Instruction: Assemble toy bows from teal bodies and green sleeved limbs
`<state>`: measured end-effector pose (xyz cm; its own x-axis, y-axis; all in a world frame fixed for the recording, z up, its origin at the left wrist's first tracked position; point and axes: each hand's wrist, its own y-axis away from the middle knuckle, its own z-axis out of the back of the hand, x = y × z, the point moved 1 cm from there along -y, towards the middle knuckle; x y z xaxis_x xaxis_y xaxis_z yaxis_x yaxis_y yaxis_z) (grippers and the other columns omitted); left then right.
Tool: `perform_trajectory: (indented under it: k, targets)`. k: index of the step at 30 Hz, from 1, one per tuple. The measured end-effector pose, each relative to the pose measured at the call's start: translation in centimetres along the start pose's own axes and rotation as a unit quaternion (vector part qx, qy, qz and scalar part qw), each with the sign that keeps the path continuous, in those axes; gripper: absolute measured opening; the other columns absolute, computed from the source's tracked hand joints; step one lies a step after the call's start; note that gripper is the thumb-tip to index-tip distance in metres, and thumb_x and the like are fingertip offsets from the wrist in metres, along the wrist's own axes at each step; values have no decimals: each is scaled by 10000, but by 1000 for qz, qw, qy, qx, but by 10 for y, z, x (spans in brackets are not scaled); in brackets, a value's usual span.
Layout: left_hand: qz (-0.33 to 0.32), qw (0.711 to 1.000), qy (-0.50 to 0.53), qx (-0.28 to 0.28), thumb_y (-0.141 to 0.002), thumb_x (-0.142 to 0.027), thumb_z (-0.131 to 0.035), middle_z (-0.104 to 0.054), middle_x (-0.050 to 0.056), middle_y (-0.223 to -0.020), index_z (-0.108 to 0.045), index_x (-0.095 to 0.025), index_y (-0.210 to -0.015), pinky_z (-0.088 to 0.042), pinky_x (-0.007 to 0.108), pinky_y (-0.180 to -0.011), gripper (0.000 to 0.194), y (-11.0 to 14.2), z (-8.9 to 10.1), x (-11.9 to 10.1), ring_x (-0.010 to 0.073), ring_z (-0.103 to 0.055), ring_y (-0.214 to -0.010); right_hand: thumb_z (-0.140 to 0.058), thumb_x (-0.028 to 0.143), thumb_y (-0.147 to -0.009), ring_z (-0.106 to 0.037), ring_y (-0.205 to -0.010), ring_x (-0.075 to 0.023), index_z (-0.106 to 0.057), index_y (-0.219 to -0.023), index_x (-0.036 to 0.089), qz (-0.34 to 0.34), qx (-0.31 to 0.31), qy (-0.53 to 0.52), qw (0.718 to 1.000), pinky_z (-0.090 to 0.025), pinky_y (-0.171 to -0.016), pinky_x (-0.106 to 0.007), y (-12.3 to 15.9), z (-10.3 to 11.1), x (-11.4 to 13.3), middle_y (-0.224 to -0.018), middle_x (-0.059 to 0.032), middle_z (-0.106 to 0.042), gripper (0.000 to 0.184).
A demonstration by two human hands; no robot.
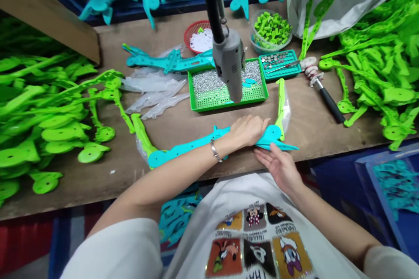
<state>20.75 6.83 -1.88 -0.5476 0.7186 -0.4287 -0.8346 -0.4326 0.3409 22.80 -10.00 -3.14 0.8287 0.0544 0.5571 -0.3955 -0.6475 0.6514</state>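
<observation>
Blue frame (193, 144) lies on the near side of the green tray (209, 102), lime arms (280, 107) already at both ends; fastening left, can't tell! Left hand (248, 130) clasps it; right hand (283, 169), loosely spread, touches its pointed end.

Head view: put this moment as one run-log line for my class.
left grip: over long teal part | right grip: open, at pointed teal tip | lime pieces: at teal part's ends | grey tool: hanging
</observation>
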Motion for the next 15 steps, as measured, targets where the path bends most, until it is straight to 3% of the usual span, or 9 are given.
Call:
perform_trajectory:
  k: [4,11,15]
  targets:
    - [-1,1000,-10,-2,-1043,-627,-200,-754,185,-869,-782,-151,-901,-523,444,-812,765,5,4,-4,333,-735,-875,-871,463,-757,-757,-1049,-249,-759,-1014,187,31,-59,-6,998,-592,-1025,-432,1,23,18,-1081,-75,-801,393]
    - [5,1000,-5,28,-995,-739,-102,-753,189,-873,-791,-158,-919,-500,424,-764,904,6,9,-19,347,-735,-880,-885,451,-741,-779,-927,-239,-737,-966,186,69,-78,-15,994,-625,-972,-465,-7,14,12,-999,-56,-806,377]
    - [28,999,-12,22,-957,-798,-89,-751,187,-856,-792,-150,-895,-486,400,-742,958,3,7,-23,328,-734,-869,-868,482,-756,-785,-912,-239,-744,-976,184,41,-53,-16,998,-641,-940,-439,-6,17,16,-985,-60,-808,390]
